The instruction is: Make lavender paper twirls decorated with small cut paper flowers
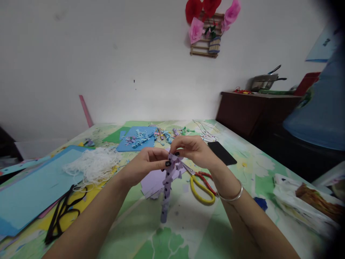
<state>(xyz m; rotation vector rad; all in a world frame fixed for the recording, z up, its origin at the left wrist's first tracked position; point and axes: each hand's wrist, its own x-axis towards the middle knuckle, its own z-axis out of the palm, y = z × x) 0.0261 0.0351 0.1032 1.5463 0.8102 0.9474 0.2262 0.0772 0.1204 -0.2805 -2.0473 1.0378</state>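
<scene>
Patterned table [199, 233]: one scissors pair [193, 174], one glasses pair [58, 218]; left hand [144, 166], right hand [192, 149] pinching one purple roll [166, 190].

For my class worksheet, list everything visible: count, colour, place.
fringed piece: 1, dotted purple, centre
loose paper: several, purple, behind it
scissors: 1, red and yellow, right of paper
slab: 1, black, beyond scissors
string: 1 heap, white, left
large sheet: 1, light blue, left
glasses: 1, black, left
scraps: many, mixed, back
small sheet: 1, blue, under scraps
tablecloth: 1, green and white, underneath
packet: 1, white, right
strip: 1, pink, against wall
flowers: several, red and pink, wall
cabinet: 1, dark red, right
pans: count unclear, metallic, on cabinet
bottle: 1, blue, right edge
bracelet: 1, silver, right wrist
left hand, right hand: 2, dark nails, on fringed piece
</scene>
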